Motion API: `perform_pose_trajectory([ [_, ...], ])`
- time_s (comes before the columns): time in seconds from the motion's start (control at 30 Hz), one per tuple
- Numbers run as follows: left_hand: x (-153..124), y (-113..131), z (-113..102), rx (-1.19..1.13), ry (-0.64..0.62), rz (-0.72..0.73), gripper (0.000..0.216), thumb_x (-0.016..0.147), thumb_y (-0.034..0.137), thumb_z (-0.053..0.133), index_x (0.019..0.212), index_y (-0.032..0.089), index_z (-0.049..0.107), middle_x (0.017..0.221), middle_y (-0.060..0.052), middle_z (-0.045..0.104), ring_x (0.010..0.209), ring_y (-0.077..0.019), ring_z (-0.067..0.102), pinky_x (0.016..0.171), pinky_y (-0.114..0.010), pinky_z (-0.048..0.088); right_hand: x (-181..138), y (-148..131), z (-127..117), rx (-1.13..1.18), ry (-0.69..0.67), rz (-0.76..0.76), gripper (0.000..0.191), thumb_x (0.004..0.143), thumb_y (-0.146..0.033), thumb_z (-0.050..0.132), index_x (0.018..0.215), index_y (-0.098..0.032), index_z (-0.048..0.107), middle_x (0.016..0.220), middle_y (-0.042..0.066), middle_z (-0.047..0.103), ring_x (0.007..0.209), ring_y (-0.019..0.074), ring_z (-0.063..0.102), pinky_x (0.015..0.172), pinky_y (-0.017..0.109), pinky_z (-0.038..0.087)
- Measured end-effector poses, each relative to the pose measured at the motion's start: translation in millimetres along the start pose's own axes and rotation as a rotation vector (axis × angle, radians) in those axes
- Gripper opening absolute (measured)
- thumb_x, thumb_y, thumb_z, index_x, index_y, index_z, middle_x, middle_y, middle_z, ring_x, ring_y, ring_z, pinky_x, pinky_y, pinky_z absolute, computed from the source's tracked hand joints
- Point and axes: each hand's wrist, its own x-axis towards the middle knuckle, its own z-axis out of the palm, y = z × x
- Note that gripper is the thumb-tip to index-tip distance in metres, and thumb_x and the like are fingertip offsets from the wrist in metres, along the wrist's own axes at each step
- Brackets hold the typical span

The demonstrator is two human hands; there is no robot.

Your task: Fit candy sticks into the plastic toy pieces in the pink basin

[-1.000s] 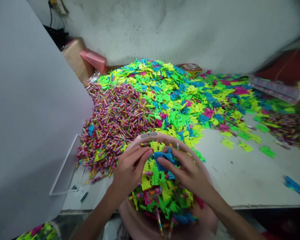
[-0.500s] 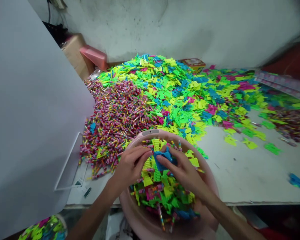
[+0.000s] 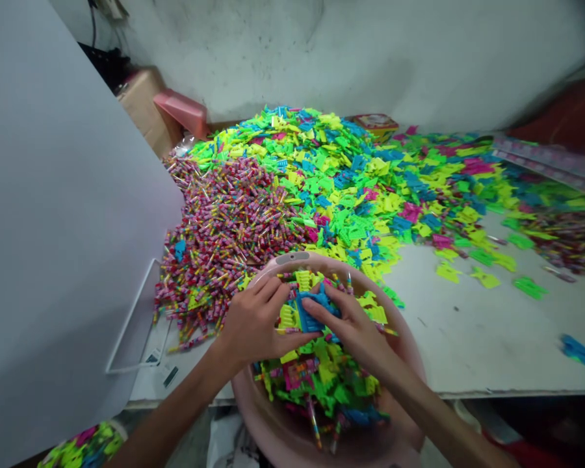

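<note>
My right hand (image 3: 358, 325) holds a flat blue plastic piece (image 3: 306, 315) with ridges, its thumb lying across the front. My left hand (image 3: 253, 322) is at the left side of that piece. Its fingers are bent near the upper left edge, and its thumb reaches along the lower edge; the fingertips are partly hidden. Both hands are over a pink basin (image 3: 414, 351). Inside the basin lie yellow, green, pink and blue plastic pieces (image 3: 329, 370) mixed with thin multicoloured crayon-like sticks (image 3: 314, 422).
Behind the basin, a heap of pink-wrapped sticks (image 3: 229, 214) adjoins a large heap of coloured plastic pieces (image 3: 341, 169). A white panel (image 3: 78, 227) blocks the left side. A clear tray (image 3: 546, 159) and a blue object (image 3: 582, 354) lie on the white table (image 3: 468, 338) at right.
My left hand has gone from a pinch to a wider hold, its thumb now stretched below the blue piece. The blue piece has turned slightly and shows its ridges.
</note>
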Motion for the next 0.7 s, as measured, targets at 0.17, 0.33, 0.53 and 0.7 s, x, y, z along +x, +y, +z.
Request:
perform_pose_trajectory([
  [0.17, -2, 4, 3, 0.011, -0.006, 0.025, 0.035, 0.084, 0.052, 0.070, 0.081, 0.020, 0.056, 0.076, -0.005, 0.064, 0.074, -0.0240, 0.065, 0.063, -0.035, 0.051, 1, 10, -1, -0.066, 0.047, 0.050, 0.031, 0.084, -0.055, 0.068, 0.077, -0.025, 0.063, 0.075, 0.000, 0.062, 0.072, 0.0215, 0.058, 0.065, 0.034, 0.047],
  [0.33, -1, 10, 7, 0.012, -0.019, 0.022, 0.029, 0.086, 0.044, 0.070, 0.077, 0.021, 0.054, 0.071, -0.003, 0.063, 0.071, -0.0224, 0.063, 0.062, -0.034, 0.049, 3, 14, -2, -0.071, 0.092, 0.069, 0.035, 0.083, -0.058, 0.068, 0.085, -0.023, 0.069, 0.086, 0.003, 0.068, 0.083, 0.0242, 0.063, 0.076, 0.036, 0.050],
  [0.53, -6, 2, 0, -0.068, -0.019, -0.168, 0.059, 0.087, 0.046, 0.069, 0.134, 0.019, 0.047, 0.122, -0.014, 0.066, 0.116, -0.0324, 0.060, 0.098, -0.047, 0.048, 9, -10, -30, -0.241, -0.004, -0.073, 0.032, 0.088, -0.055, 0.066, 0.084, -0.024, 0.073, 0.090, 0.003, 0.073, 0.092, 0.0261, 0.067, 0.081, 0.036, 0.053],
  [0.7, -32, -19, 0, -0.160, 0.070, -0.346, 0.043, 0.095, 0.011, 0.043, 0.137, 0.022, 0.040, 0.134, -0.015, 0.055, 0.130, -0.0275, 0.050, 0.108, -0.049, 0.043, 52, 2, -87, -0.608, 0.071, -0.144, 0.039, 0.101, -0.049, 0.046, 0.100, -0.020, 0.073, 0.102, 0.008, 0.073, 0.097, 0.0245, 0.068, 0.088, 0.036, 0.053],
])
